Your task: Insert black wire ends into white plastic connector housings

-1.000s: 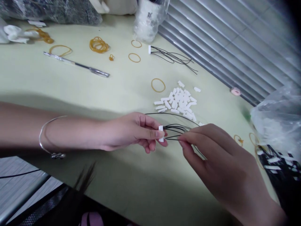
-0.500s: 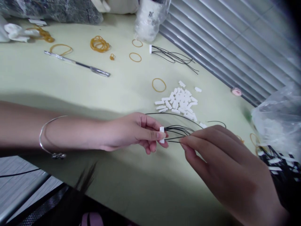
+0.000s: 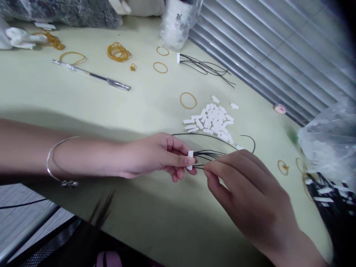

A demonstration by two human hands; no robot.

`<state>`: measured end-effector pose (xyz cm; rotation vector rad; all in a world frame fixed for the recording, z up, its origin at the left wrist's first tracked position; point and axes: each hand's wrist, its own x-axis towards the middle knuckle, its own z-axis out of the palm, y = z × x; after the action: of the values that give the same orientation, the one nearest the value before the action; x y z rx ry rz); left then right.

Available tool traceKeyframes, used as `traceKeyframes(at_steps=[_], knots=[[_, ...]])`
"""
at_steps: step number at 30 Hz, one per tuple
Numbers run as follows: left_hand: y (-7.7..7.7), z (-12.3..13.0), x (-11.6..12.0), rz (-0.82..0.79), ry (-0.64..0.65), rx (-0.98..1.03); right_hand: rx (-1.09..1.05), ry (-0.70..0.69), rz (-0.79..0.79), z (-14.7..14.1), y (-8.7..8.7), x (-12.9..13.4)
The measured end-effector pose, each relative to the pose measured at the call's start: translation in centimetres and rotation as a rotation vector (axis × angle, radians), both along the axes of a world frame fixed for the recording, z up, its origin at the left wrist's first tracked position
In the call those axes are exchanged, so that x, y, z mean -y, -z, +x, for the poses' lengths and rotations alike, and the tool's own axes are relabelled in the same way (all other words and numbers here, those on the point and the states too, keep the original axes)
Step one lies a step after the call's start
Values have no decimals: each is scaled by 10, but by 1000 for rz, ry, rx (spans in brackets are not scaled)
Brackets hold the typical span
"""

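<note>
Between the thumb and fingers of my left hand is a small white connector housing. Several black wires run out of its right side toward my other hand. My right hand pinches a black wire close to the housing's lower end; the wire's tip appears to meet the housing, though whether it sits inside I cannot tell. A longer black wire arcs behind both hands. Just beyond them lies a pile of loose white connector housings.
A wired connector lies farther back, near the blinds. Rubber bands and a pen are scattered on the table. Finished-looking black wire bundles and a clear plastic bag are at the right. A wrapped roll stands at the back.
My right hand has moved left, bringing the pinched wire up to the housing. My left hand has barely shifted. A rubber band at the right has come into fuller view.
</note>
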<state>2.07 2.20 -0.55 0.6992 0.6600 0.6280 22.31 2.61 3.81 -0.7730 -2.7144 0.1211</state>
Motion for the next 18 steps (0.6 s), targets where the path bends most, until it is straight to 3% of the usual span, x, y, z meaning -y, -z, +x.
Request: traceKeyframes(at_steps=[4,7,12,14,18], knots=[[1,0,-1,-10,-13,1,7,4,35,-7,9,4],[1,0,-1,-2,-5,0,-23,11,25,-7,6,3],[-1,0,3,160,109,-159,-76,20,-226,-3,-6,-30],[-3,0,7,261,185,-249,-126,76,-169,-9,0,-50],[-4,-2,11,466,278,-335,18,66,-178,-33,34,-79]])
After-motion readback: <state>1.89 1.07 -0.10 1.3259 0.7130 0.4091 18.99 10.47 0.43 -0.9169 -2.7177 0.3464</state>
